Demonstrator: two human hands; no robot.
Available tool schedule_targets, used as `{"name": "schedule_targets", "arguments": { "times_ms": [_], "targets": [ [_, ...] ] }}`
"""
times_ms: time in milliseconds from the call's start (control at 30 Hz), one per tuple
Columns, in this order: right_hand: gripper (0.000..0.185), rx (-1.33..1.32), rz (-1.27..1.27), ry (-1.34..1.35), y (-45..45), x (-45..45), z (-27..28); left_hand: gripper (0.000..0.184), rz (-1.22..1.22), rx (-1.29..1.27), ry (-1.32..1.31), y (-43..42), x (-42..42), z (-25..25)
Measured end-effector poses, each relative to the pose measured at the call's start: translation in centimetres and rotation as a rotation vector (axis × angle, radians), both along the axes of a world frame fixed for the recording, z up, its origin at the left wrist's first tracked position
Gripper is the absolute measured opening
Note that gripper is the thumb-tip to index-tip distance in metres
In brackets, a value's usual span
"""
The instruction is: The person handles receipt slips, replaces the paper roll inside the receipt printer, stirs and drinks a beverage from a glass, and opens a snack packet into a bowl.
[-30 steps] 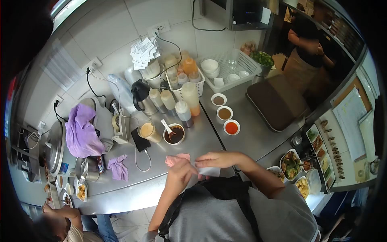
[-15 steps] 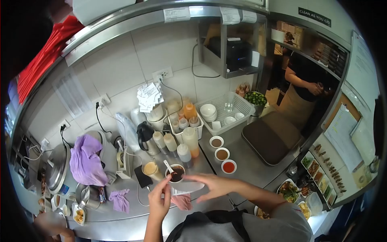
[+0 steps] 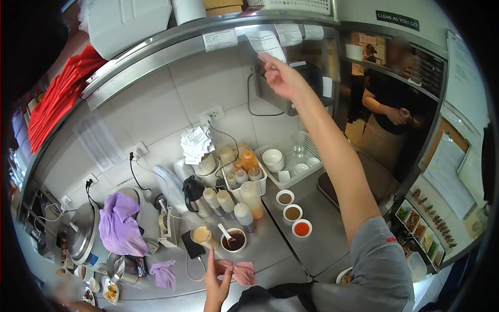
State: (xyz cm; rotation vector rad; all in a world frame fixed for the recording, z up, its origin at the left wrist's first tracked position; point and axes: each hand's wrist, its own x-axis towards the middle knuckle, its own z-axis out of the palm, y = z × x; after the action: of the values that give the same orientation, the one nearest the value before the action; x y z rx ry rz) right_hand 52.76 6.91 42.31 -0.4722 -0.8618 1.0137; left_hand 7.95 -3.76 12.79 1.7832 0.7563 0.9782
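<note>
My right hand (image 3: 280,78) is stretched up to the steel shelf edge, pinching the lower end of a printed paper slip (image 3: 266,46) that lies against the rail among other slips. My left hand (image 3: 217,278) is low over the counter, holding nothing, index finger and thumb apart. Beside it lies a pink cloth (image 3: 244,273), partly behind its fingers. Just beyond stand a white bowl of dark sauce (image 3: 235,242) with a white spoon (image 3: 225,232) in it and a cup of tan liquid (image 3: 203,236).
Three small sauce bowls (image 3: 292,212) line the counter to the right. Behind are squeeze bottles (image 3: 250,197), a black-and-steel jug (image 3: 194,196) and a white basket with bowls (image 3: 299,182). A phone (image 3: 193,245) with a cable lies left. Another person (image 3: 387,104) stands beyond the opening.
My right hand has risen from beside the sauce bowl to the shelf rail, carrying the paper slip. My left hand has let go of the slip and dropped lower. The view has shifted slightly upward.
</note>
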Motion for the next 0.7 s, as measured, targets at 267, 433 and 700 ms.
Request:
{"name": "schedule_targets", "arguments": {
  "times_ms": [267,433,700],
  "targets": [
    [0.028,0.08,-0.191,-0.037,2.5,0.8,4.5,0.075,0.057,0.014,0.024,0.4,0.5,-1.1],
    [0.051,-0.079,-0.488,-0.132,2.3,10.0,0.1,0.071,0.043,0.028,0.057,0.4,1.3,-0.9],
    [0.078,0.184,-0.426,0.415,0.7,14.9,4.2,0.062,-0.106,-0.031,0.163,0.4,3.4,-0.9]
  ]
}}
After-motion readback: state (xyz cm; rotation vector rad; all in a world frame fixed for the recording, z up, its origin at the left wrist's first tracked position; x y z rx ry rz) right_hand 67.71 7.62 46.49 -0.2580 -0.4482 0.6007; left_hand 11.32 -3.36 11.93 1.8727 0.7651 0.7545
